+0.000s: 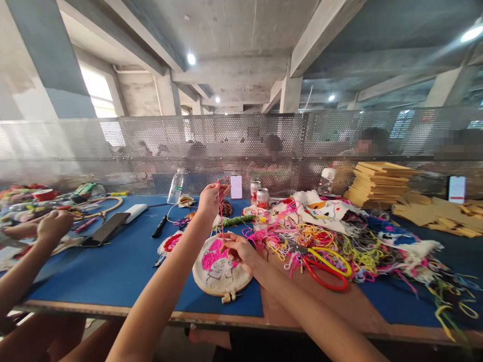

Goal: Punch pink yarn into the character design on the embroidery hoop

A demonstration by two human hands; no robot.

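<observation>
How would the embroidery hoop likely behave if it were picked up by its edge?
The embroidery hoop would probably lift as one fairly stiff piece, since the cloth appears stretched across it. It looks light for its size, being slim all round. The screw clamp on the near edge might make that side slightly heavier.

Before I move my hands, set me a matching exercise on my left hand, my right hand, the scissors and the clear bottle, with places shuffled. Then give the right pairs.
Column one
1. Left hand
2. Right hand
3. Scissors
4. Clear bottle

Column two
A. Low, over the embroidery hoop
B. Standing before the perforated screen
C. Raised, holding the pink thread high up
D. At the tangle of yarn, red and yellow handles showing

Right pairs: 1-C, 2-A, 3-D, 4-B.
</observation>
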